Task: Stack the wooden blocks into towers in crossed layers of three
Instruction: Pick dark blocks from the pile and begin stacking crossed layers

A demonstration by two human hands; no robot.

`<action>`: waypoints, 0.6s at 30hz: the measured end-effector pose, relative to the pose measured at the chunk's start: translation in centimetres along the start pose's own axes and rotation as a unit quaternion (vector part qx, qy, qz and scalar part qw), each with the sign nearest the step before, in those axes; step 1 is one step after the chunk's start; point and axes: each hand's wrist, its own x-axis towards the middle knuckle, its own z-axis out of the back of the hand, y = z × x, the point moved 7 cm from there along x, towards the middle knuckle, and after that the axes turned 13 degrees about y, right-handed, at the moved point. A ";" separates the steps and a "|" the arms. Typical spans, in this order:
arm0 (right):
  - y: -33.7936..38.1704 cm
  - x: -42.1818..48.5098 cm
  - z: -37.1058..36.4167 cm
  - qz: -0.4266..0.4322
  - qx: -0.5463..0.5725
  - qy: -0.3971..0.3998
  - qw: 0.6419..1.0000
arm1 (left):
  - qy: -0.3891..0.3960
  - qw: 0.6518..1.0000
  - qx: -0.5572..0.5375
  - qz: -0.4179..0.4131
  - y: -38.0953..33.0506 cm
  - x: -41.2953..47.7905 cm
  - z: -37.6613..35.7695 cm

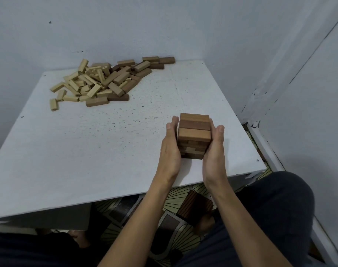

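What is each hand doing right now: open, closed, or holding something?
Left hand: open, fingers straight, pressed flat against the left side of the block tower.
Right hand: open, pressed flat against the tower's right side.

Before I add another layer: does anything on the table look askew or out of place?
Nothing stands out. The tower sits square between the left hand and right hand, both flat against its sides. The loose blocks lie in a jumbled heap at the far left of the table, apart from it.

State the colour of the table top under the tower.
The table top is white with small dark specks, seen in the head view.
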 end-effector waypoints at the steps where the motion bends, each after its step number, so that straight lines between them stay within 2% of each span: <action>1: 0.2 0.0 -0.1 0.003 0.000 0.002 1.000 | 0.004 1.000 0.003 0.000 0.1 0.1 0.0; 18: -0.4 -0.1 -0.1 -0.007 -0.014 0.009 1.000 | 0.030 0.999 0.022 -0.018 -0.7 -0.2 -0.6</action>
